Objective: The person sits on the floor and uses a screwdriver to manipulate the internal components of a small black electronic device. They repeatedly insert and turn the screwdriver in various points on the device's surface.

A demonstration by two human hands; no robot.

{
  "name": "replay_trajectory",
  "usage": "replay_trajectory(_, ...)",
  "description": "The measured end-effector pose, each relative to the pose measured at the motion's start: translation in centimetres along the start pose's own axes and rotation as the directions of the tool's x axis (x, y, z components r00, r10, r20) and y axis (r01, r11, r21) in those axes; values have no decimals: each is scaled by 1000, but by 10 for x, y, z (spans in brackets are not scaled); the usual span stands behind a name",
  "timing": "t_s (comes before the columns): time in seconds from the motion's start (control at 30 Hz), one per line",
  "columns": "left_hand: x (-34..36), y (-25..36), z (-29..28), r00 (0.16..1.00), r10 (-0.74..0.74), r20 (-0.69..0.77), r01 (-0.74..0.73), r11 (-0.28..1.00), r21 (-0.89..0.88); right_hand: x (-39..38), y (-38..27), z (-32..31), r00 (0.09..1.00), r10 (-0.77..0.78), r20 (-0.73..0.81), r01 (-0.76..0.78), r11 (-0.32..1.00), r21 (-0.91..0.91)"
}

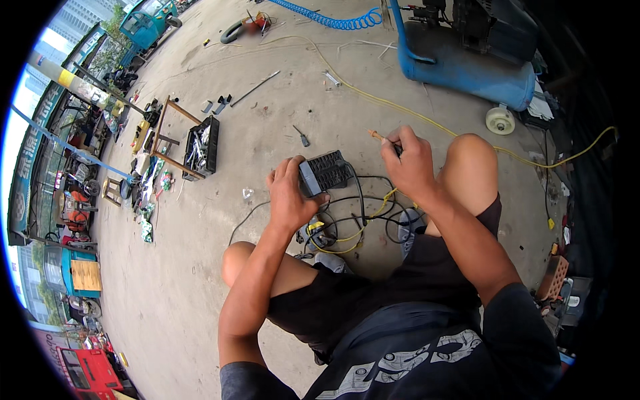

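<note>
My left hand [289,197] is closed on a black box with a finned top [327,173], fingers over its left end and thumb along its near side. A thick black cable [361,197] leaves the box's right end and loops on the ground. To the right of the box, my right hand [408,160] is raised, fingers wrapped round a thin tool with an orange-brown tip [375,135]. The fist hides most of that tool, so its kind is unclear. Beyond the box a dark-handled screwdriver [304,139] lies on the ground.
Black and yellow cables [347,237] tangle between my shoes. A black crate of tools [202,148] stands left, by a wooden frame [175,137]. A blue air compressor [460,67] is at far right. A yellow hose [393,105] crosses the ground; a wrench [332,78] lies near it.
</note>
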State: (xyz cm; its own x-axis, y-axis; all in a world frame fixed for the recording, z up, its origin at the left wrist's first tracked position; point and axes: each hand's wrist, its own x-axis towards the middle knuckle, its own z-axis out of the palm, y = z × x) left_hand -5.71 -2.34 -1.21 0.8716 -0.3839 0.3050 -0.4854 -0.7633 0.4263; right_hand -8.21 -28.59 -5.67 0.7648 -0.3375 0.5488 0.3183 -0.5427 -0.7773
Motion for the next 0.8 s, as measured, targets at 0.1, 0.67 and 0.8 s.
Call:
replay_trajectory(0.1, -1, -3, 1, 1000, 7, -6, -7, 1000, 0, 2, -2, 0, 993, 100, 65, -111, 974, 199)
replay_trajectory(0.67, -2, -2, 1, 1000, 20, 16, -21, 999, 25, 0, -27, -9, 902, -74, 425, -38, 968, 249)
replay_trajectory(0.8, -1, 0, 2, 999, 30, 10, -30, 999, 31, -1, -25, -8, 892, -94, 442, -21, 968, 249)
